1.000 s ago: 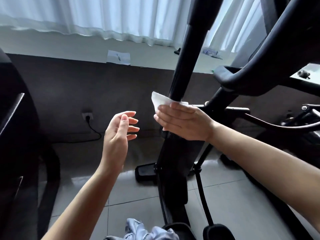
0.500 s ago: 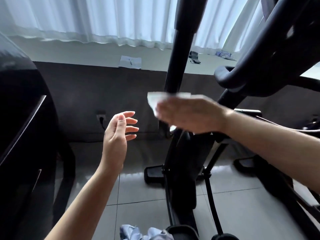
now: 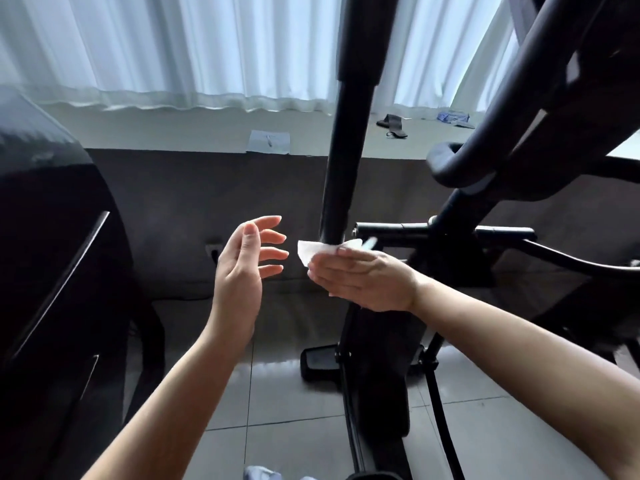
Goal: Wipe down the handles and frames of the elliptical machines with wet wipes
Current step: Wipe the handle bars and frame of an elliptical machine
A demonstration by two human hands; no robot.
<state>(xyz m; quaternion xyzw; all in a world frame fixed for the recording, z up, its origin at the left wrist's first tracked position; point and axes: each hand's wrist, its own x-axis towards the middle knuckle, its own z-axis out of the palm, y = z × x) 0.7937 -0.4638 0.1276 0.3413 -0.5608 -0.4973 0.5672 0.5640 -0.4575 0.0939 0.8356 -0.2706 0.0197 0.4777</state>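
Now right hand (image 3: 363, 277) flat, fingers pressing wet wipe (image 3: 313, 251) against upright bar (image 3: 337, 188); left hand (image 3: 242, 268) spread, holding nothing. Unpinched wipe likely slides off mid-stroke.

Backlit by curtained window (image 3: 173, 46), dim foreground, floor glare, curved edges

My left hand (image 3: 242, 268) raised on a bare forearm, palm turned inward, fingers straight and loosely spread, holding nothing, my right hand (image 3: 363, 280) reaching across from the right, back upward, flat fingers pressing a white wet wipe (image 3: 313, 251), right forearm bare.
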